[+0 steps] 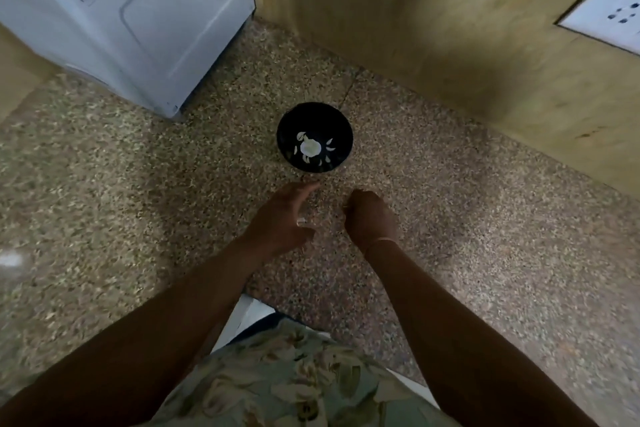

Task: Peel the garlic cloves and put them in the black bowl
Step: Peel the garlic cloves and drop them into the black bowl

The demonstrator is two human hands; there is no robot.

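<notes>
Here, left hand (281,218) extends loose-fingered toward black bowl (332,126); right hand (371,218) curls, perhaps pinching something.

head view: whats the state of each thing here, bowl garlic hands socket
black bowl: upright on the speckled counter, holding garlic
garlic: inside the bowl, one pale lump with loose slivers around it; peeled or not, cannot tell
left hand: open, fingers stretched toward the bowl, not touching it
right hand: fingers curled; too small to tell if they hold anything
socket: nothing plugged in
</notes>
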